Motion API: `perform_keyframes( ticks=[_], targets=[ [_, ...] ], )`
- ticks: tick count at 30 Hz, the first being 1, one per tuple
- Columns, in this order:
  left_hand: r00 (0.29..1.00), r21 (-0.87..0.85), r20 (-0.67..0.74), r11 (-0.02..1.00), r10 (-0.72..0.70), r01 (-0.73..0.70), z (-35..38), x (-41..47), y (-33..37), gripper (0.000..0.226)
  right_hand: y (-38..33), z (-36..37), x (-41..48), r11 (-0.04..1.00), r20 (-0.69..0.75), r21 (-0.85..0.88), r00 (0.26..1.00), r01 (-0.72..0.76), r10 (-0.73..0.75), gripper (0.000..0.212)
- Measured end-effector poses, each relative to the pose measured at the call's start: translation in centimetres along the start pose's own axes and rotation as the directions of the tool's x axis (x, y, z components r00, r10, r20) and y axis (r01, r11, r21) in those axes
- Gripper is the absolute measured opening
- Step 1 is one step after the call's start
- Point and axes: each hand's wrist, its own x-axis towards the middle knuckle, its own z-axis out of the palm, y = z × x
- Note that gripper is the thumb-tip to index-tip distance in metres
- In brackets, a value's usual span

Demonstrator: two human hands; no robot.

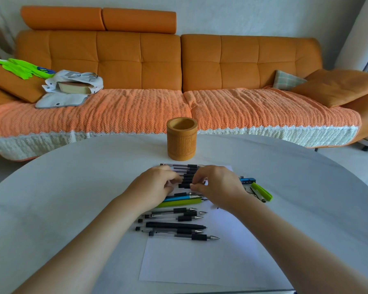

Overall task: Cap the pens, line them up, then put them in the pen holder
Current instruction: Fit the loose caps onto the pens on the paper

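Note:
Several pens lie side by side on a white sheet of paper (pixel 200 257) on the round white table. My left hand (pixel 155 185) and my right hand (pixel 217 183) meet over a black-gripped pen (pixel 185 185) in the upper rows, fingers curled and pinching it from both ends. Below my hands lie a blue pen (pixel 179 198), a green pen (pixel 181 202) and several uncapped black pens (pixel 176 225), tips pointing right. The bamboo pen holder (pixel 181 139) stands upright and empty behind the rows. A green cap (pixel 261 191) lies to the right.
A dark blue box (pixel 248 180) lies to the right of my right hand, near the green cap. An orange sofa (pixel 179 71) with a bag and cushions stands beyond the table's far edge (pixel 115 139).

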Motion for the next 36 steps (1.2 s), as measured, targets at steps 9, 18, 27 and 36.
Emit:
perform_keyframes(
  ticks=[9,18,27,36],
  targets=[
    [0.996,0.063,0.08,0.997,-0.039,0.034,-0.4,-0.3,0.3,0.019,0.3,0.3,0.6,0.994,-0.01,-0.095,0.998,0.062,-0.063,0.018],
    [0.992,0.125,0.122,0.992,-0.041,0.026,0.0,-0.3,1.0,0.02,2.7,-3.0,-0.7,0.993,0.03,0.035,0.993,0.109,-0.11,0.01],
    [0.998,0.134,0.032,0.99,-0.057,0.052,-0.2,-0.4,2.1,0.008,4.7,-4.7,-3.3,0.999,0.291,-0.007,0.956,0.038,-0.035,0.019],
    [0.999,0.051,-0.033,0.999,0.007,-0.005,-0.6,-0.4,2.5,0.013,4.4,-4.4,-3.2,1.0,0.275,0.004,0.961,0.023,-0.023,0.007]
  ],
)
